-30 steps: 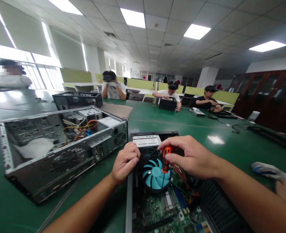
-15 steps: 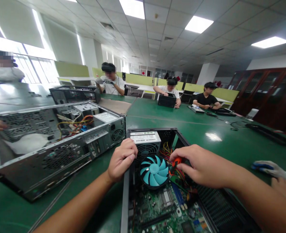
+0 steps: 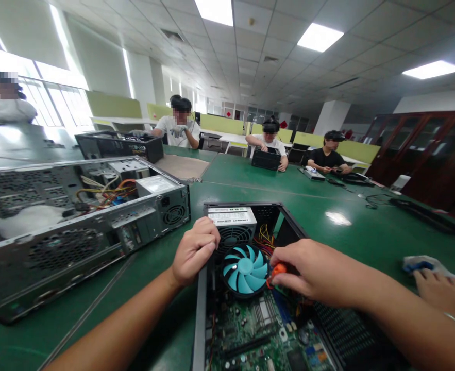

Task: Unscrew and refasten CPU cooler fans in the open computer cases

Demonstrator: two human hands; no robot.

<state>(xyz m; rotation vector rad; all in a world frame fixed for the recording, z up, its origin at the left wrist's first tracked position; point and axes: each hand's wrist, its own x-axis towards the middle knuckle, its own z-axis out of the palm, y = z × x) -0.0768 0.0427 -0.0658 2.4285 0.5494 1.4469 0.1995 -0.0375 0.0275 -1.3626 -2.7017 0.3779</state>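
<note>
From afar I see my L arm (image 3: 122, 320) stretched out, L hand (image 3: 195, 251) curled; R arm (image 3: 397, 315) slants in, R hand (image 3: 306, 269) pinching w/ thumb bent

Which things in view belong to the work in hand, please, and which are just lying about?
In use, judging by the hands:
- orange-handled tool, in the right hand
- nearest computer case, left hand at its edge
- blue fan inside

Apparently lying about:
- second open case, at left
- brown sheet
- long dark object, far right
</note>
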